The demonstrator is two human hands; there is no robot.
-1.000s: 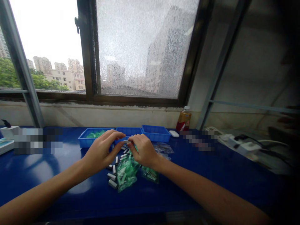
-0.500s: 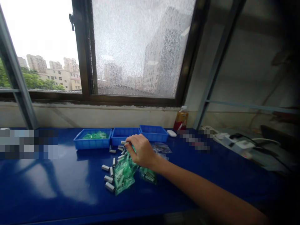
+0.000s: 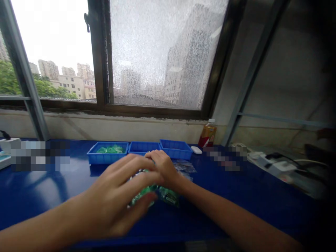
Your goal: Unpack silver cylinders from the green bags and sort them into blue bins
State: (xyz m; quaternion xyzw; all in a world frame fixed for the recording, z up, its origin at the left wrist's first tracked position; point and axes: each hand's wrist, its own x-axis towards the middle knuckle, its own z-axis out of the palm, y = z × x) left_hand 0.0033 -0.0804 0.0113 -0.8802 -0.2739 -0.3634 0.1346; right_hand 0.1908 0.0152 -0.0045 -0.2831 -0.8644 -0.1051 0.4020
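My left hand [image 3: 118,196] is raised over the blue table [image 3: 202,213], its fingers apart and nothing in them. It hides most of the loose light-coloured pieces. Green plastic bags [image 3: 144,193] show in part between its fingers, and another green bag [image 3: 168,196] of small parts lies just to the right. Beyond it, my right hand [image 3: 164,166] is at the front of the middle blue tray [image 3: 145,144]. Its fingers are bent and their tips are partly hidden, so what they hold cannot be made out.
A left blue tray [image 3: 101,159] holds green bags; a right blue tray [image 3: 180,154] stands beside the middle one. Clear bags [image 3: 185,165] lie in front. Behind are a white case [image 3: 196,150] and a bottle [image 3: 208,134]. A power strip [image 3: 282,166] and cables lie at the right.
My left hand has come into view from the lower left and now covers much of the pile. My right hand stays near the middle tray. The view has shifted slightly left.
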